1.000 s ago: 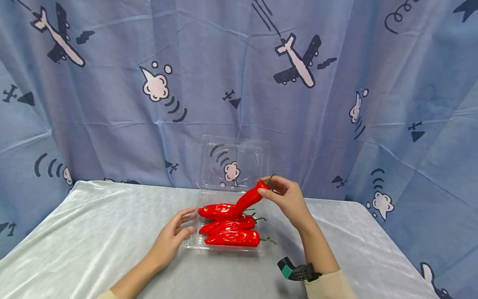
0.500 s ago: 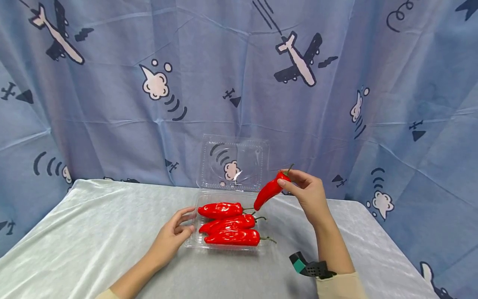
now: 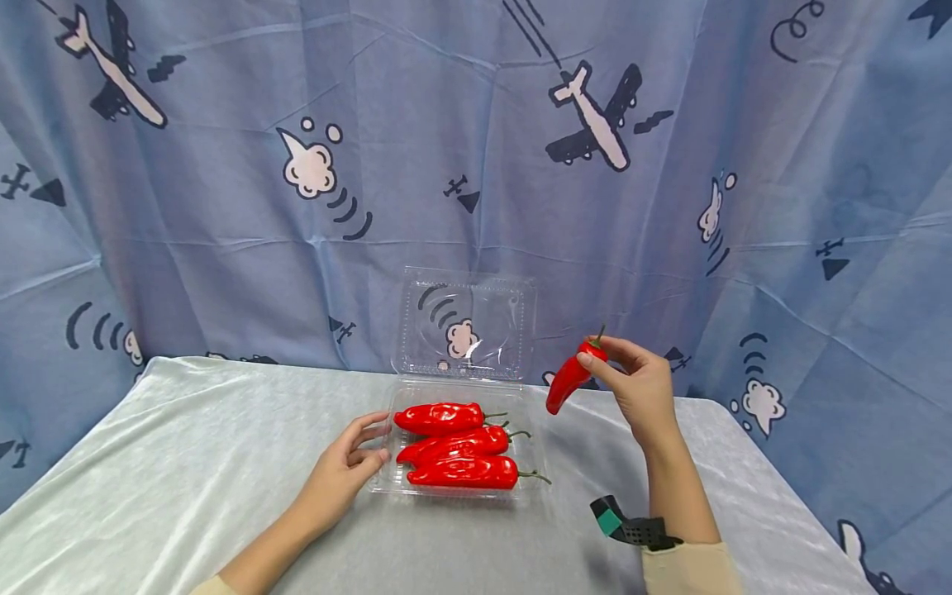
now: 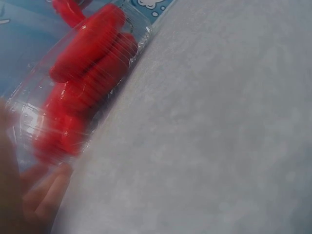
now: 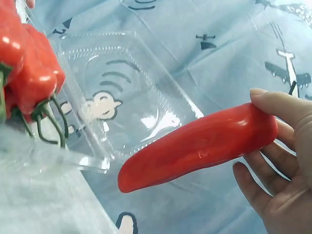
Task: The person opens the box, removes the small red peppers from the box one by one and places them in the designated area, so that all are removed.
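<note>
My right hand [image 3: 643, 384] pinches a red pepper [image 3: 568, 380] near its green stem, thumb on the near side. The pepper hangs in the air, tip down and leftward, to the right of a clear plastic clamshell box [image 3: 531, 463]. In the right wrist view the held pepper [image 5: 200, 146] shows along most of its length. Red peppers [image 3: 461, 473] lie side by side in the box, stems to the right. At the box's left side, my left hand [image 3: 345, 463] rests its fingers and thumb against the wall; the left wrist view is blurred there.
The box's clear lid [image 3: 468, 326] stands raised at the back. A pale cloth covers the table [image 3: 245, 438], and a blue patterned curtain [image 3: 402, 165] hangs behind it. A black strap [image 3: 632, 529] is on the right wrist.
My right hand has lifted the red pepper from above the box and carried it right, past the box's edge. My left hand has stayed at the box's left side.
</note>
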`<state>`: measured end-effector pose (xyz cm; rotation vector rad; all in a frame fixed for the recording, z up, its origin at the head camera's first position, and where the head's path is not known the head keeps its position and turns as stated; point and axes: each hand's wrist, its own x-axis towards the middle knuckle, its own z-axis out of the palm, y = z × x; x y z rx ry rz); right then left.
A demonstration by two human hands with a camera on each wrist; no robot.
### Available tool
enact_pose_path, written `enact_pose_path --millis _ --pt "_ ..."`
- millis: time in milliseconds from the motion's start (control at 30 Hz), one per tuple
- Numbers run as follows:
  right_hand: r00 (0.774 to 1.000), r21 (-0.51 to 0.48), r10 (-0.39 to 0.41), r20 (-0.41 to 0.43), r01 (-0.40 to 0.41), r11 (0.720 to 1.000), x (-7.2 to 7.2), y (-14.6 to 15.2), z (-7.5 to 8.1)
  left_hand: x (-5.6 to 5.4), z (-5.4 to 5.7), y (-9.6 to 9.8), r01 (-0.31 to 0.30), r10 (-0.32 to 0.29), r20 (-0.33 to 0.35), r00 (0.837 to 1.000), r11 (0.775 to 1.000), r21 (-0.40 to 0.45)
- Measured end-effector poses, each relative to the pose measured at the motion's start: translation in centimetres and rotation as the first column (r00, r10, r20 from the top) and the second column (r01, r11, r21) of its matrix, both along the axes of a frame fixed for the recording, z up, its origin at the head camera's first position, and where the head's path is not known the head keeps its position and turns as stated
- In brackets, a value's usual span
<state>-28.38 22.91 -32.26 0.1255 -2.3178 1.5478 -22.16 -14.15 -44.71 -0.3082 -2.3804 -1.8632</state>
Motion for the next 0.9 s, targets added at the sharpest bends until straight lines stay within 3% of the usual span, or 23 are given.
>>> enact_pose_path --millis 167,433,900 --pt "0.998 0.023 -0.048 0.036 0.048 0.999 -0.6 0.6 -0.9 0.1 0.1 0.0 -0.001 0.001 0.007 1.000 1.000 0.002" --pt "0.997 0.081 -0.051 0.065 0.045 0.996 -2.2 0.8 -2.8 0.1 0.1 -0.2 -0.025 0.025 0.003 1.000 1.000 -0.003" --pt "0.991 0.199 -0.077 0.110 0.054 0.978 -2.6 1.1 -4.7 -0.1 -0.2 0.0 -0.023 0.024 0.009 1.000 0.999 -0.026"
